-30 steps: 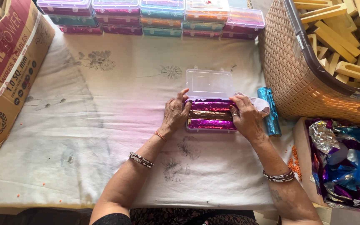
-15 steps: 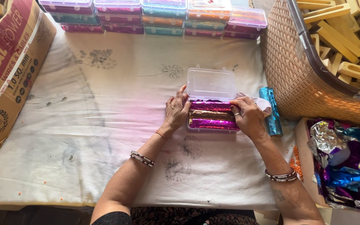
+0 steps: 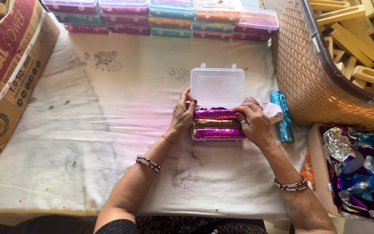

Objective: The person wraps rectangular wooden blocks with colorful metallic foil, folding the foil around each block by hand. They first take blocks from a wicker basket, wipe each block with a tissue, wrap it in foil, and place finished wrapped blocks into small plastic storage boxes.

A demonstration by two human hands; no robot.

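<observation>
A clear plastic box [image 3: 217,84] lies open on the cloth-covered table, its lid tipped back. Inside lie foil-wrapped sticks: two magenta ones [image 3: 216,114] with a bronze one [image 3: 215,124] between them. My left hand [image 3: 182,116] rests against the box's left end, fingers touching the foil. My right hand [image 3: 253,123] presses on the right end of the sticks, and a pale pink cloth [image 3: 270,109] lies under its fingers. A blue foil stick [image 3: 283,116] lies on the table just right of the box.
Closed boxes of coloured foil [image 3: 169,17] are stacked in a row along the far edge. A wicker basket of wooden blocks [image 3: 338,65] stands at right, with a box of loose foil sheets [image 3: 360,169] below it. A cardboard carton [image 3: 9,73] sits at left.
Both hands stay on the box ends with only slight finger movement. The box and sticks have not shifted.
</observation>
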